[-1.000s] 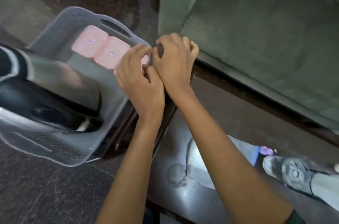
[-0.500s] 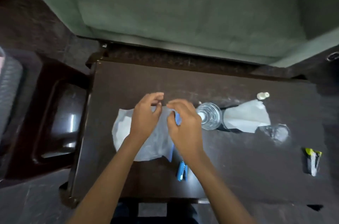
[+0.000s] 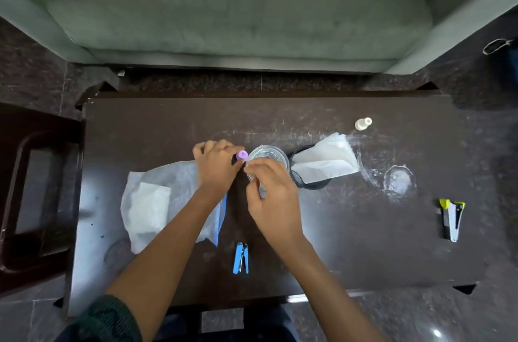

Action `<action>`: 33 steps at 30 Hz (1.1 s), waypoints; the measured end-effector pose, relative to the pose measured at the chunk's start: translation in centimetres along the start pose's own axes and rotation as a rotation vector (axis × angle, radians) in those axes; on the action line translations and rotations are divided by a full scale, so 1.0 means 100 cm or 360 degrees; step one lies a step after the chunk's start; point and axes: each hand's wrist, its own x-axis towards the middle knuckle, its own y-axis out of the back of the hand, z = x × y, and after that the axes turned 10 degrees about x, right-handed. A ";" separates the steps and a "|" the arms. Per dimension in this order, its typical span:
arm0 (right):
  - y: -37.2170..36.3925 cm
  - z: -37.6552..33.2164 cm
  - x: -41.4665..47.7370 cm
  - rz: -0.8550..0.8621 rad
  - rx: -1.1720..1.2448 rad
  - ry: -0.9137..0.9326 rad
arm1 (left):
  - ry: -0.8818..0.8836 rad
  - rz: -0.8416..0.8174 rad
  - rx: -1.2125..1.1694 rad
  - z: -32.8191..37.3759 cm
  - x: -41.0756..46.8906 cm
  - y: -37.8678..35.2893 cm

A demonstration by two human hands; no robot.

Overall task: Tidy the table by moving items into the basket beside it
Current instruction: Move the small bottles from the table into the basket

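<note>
Left hand (image 3: 217, 166) was pinching a small purple cap (image 3: 242, 156), right hand (image 3: 270, 187) gripped the clear glass (image 3: 269, 158) on the bench (image 3: 350, 229), blue stapler (image 3: 241, 258) nearby.

We seem to be in a home living room. Beyond our hands stands a green sofa (image 3: 238, 5), close against a low dark table (image 3: 364, 243) on a speckled stone floor (image 3: 30, 67). Household clutter lies around our hands: tissue (image 3: 151, 201), a glass (image 3: 267, 158), and a stapler (image 3: 241, 259).
</note>
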 end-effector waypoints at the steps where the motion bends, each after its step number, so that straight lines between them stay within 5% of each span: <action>1: 0.004 -0.004 0.001 0.0007 0.0049 0.0011 | 0.0022 0.0033 -0.0020 0.000 0.000 0.002; 8: 0.073 -0.001 0.066 0.0039 -0.0069 0.0202 | 0.0085 0.0353 -0.0172 0.005 0.014 0.046; 14: 0.118 0.110 0.132 -0.0102 -0.0897 -0.0643 | 0.0029 0.0389 -0.0245 0.001 0.018 0.056; 21: 0.122 0.158 0.134 -0.0253 -0.1139 -0.1032 | 0.0018 0.0378 -0.0227 -0.003 0.010 0.056; 28: 0.117 0.137 0.147 -0.0132 -0.0610 -0.0791 | 0.0103 0.0457 -0.0440 -0.028 -0.013 0.082; 33: 0.072 0.047 0.171 -0.0386 -0.0158 -0.0544 | 0.0354 0.0538 -0.0596 -0.076 -0.049 0.116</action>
